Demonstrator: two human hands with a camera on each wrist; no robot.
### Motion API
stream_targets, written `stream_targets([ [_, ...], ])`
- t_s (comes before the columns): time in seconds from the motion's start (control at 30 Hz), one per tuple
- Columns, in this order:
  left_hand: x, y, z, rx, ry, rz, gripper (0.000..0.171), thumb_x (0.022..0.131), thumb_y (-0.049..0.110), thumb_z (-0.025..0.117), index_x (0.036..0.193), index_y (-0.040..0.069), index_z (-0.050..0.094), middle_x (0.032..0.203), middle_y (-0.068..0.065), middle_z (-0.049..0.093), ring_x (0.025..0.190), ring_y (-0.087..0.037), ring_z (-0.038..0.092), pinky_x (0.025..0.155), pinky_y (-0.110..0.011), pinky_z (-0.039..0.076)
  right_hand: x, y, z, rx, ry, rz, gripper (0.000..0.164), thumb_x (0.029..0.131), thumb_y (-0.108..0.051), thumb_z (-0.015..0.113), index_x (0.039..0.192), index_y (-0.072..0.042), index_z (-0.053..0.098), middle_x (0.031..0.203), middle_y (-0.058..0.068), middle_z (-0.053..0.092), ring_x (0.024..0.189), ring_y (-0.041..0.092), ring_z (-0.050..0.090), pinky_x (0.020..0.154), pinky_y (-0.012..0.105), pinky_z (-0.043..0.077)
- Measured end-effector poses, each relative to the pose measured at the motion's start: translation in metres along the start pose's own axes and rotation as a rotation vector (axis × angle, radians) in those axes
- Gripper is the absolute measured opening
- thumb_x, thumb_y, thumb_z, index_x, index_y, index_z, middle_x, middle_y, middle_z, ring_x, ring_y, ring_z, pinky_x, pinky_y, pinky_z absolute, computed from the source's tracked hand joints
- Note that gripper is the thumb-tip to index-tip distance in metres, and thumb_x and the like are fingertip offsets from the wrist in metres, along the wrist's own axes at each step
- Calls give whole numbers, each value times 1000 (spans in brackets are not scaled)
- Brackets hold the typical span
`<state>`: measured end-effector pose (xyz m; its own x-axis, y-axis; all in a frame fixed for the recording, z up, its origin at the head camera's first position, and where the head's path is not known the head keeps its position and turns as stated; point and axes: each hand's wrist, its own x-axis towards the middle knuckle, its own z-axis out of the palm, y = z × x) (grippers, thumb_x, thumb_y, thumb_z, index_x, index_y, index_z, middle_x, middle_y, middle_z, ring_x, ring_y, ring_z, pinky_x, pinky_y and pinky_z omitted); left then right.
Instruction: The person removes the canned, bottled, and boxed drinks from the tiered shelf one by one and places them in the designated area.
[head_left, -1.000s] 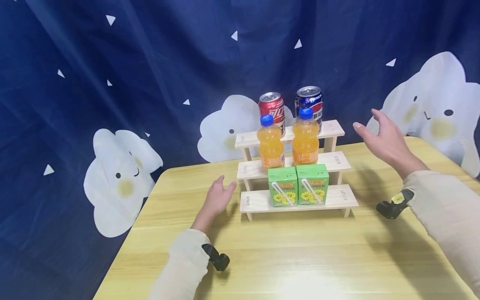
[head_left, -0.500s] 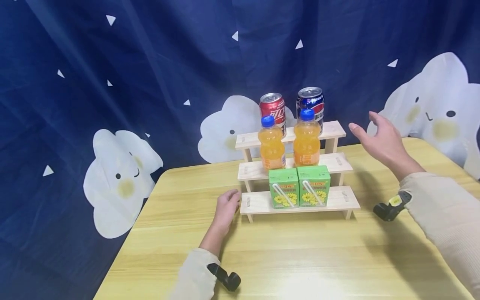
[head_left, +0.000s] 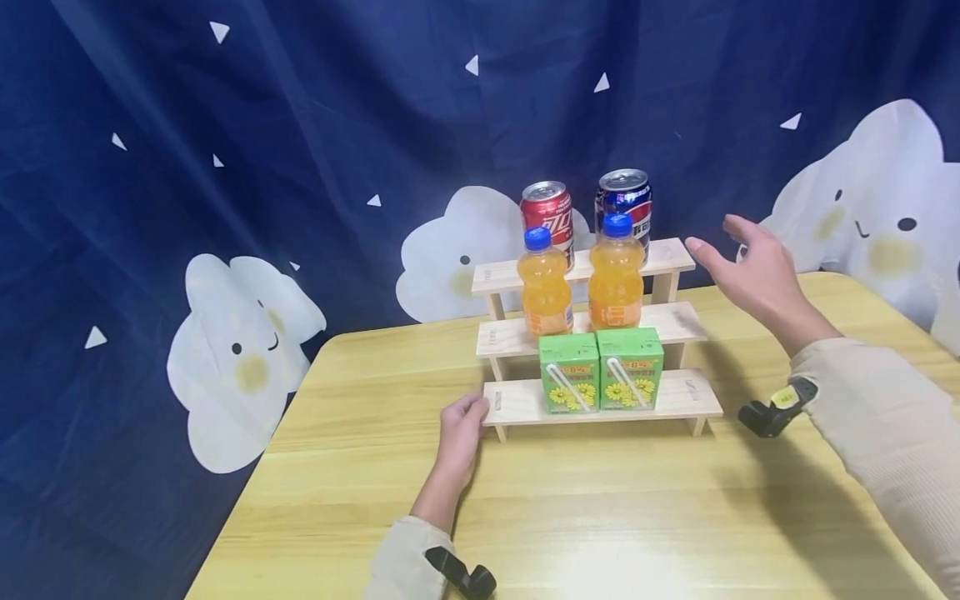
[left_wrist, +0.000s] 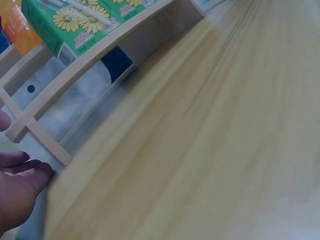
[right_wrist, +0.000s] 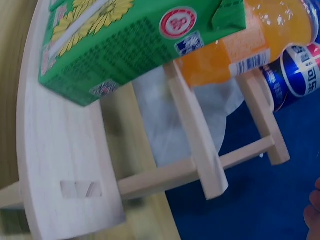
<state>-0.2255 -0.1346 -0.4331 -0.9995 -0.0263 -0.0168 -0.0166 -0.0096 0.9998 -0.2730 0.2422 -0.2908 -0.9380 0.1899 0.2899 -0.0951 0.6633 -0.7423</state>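
Observation:
A three-tier wooden shelf (head_left: 690, 396) stands on the table with drinks on each tier. My left hand (head_left: 459, 437) is at the left end of its lowest board, thumb near the board's end. In the left wrist view the fingers (left_wrist: 37, 175) lie loosely bent beside the shelf's leg. My right hand (head_left: 761, 271) hovers off the right end of the top board, fingers apart and holding nothing. Two green drink cartons (head_left: 570, 375) sit on the bottom tier. Behind them are two orange drink bottles (head_left: 617, 287) with blue caps. On top stand a red can (head_left: 546, 208) and a blue can (head_left: 626, 200).
A light wooden table (head_left: 337, 483) carries the shelf near its back edge. Behind hangs a dark blue curtain (head_left: 337, 108) with white clouds and triangles. Black wrist cameras (head_left: 776, 408) are strapped over both sleeves.
My left hand has moved right and down, up to the lowest board's left end. My right hand has drifted left, closer to the top board. The drinks stay in place on the shelf.

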Motion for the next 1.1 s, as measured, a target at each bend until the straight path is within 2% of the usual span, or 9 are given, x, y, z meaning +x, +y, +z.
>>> stream_targets([
  [0.1,-3,-1,2,-25,-33,-1,39,94,11,47,124,-13,50,117,-25,57,98,-23,62,90,-33,50,0,-5,1,17,-1,-8,88,88,-61,46,150,-6,18,151,20,26,133,46,29,104,60,27],
  [0.23,-7,-3,3,-13,-40,3,38,93,11,49,123,-12,52,113,-22,59,95,-18,62,88,-31,50,1,-12,4,35,-6,-20,87,88,-60,47,150,-6,19,151,20,26,133,45,30,104,59,28],
  [0.63,-10,-8,4,0,11,23,32,93,11,51,113,-11,59,107,-18,62,93,-16,60,89,-30,50,10,-27,19,138,-54,-26,85,88,-58,50,151,-10,17,152,15,27,135,40,32,106,54,29],
  [0.93,-8,-10,8,23,-9,42,33,94,14,50,114,-10,60,109,-18,63,94,-16,60,89,-31,50,14,-30,26,163,-69,-5,86,87,-61,49,151,-13,15,153,13,26,136,37,31,106,54,30],
  [1.1,-9,-8,6,44,-3,27,31,94,13,50,114,-9,61,107,-17,64,94,-14,59,89,-30,49,17,-35,31,205,-88,9,87,86,-63,48,152,-16,15,154,11,25,138,33,28,108,53,28],
])
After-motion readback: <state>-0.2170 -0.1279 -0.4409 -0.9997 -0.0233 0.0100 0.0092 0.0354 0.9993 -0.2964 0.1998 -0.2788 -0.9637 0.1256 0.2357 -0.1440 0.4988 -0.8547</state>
